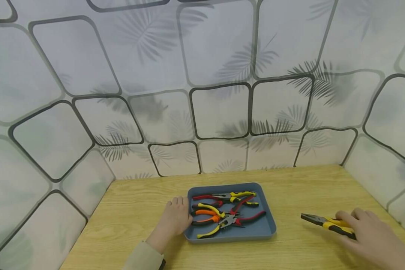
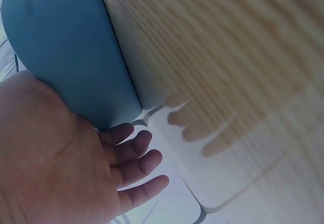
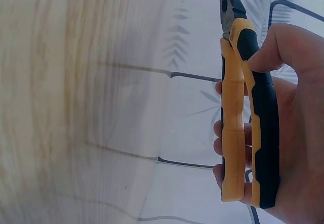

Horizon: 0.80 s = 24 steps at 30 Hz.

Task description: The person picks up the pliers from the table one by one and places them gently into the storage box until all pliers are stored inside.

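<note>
In the head view, my right hand (image 1: 374, 234) grips a pair of combination pliers (image 1: 329, 224) with yellow and black handles, above the table right of the tray. The right wrist view shows the fingers curled round the handles of these pliers (image 3: 263, 128), with the thumb on the black grip. My left hand (image 1: 176, 215) touches the left side of a blue-grey tray (image 1: 258, 229). In the left wrist view, its fingers (image 2: 136, 166) are relaxed and extended beside the tray's outer wall (image 2: 71, 52); the thumb is hidden there.
Several pliers lie crossed over one another in the tray, among them an orange-handled pair (image 1: 207, 217), a yellow-and-black pair (image 1: 227, 220) and a red-handled pair (image 1: 251, 218). The wooden table (image 1: 145, 191) meets patterned wall covering (image 1: 222, 112) at the back and sides.
</note>
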{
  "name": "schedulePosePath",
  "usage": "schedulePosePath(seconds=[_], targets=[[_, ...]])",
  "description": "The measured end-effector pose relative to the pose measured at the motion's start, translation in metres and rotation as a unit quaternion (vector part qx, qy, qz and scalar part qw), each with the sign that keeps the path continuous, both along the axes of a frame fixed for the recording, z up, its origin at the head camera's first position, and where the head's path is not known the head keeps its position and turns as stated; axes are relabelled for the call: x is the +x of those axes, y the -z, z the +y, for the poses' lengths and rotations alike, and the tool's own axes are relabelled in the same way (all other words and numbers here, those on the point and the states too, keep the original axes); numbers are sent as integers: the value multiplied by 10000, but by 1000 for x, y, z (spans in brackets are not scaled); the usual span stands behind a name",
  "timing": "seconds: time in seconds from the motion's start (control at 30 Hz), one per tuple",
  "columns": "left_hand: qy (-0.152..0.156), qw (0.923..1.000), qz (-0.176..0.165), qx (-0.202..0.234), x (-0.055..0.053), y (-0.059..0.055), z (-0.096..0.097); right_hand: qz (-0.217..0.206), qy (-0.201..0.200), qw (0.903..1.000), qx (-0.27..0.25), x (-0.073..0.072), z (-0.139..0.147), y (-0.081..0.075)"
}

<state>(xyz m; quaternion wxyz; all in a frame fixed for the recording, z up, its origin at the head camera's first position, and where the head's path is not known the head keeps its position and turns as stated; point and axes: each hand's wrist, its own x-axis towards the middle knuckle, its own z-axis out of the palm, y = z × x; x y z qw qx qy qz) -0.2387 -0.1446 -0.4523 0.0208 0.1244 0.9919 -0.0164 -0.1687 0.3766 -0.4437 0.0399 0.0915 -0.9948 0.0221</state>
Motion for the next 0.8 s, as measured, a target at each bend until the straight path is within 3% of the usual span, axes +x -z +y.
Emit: schedulePosePath(seconds=[0.8], targets=[[35,10000,77,40,2,-4,0,187,-178,9997,-12,-11,-10,-4]])
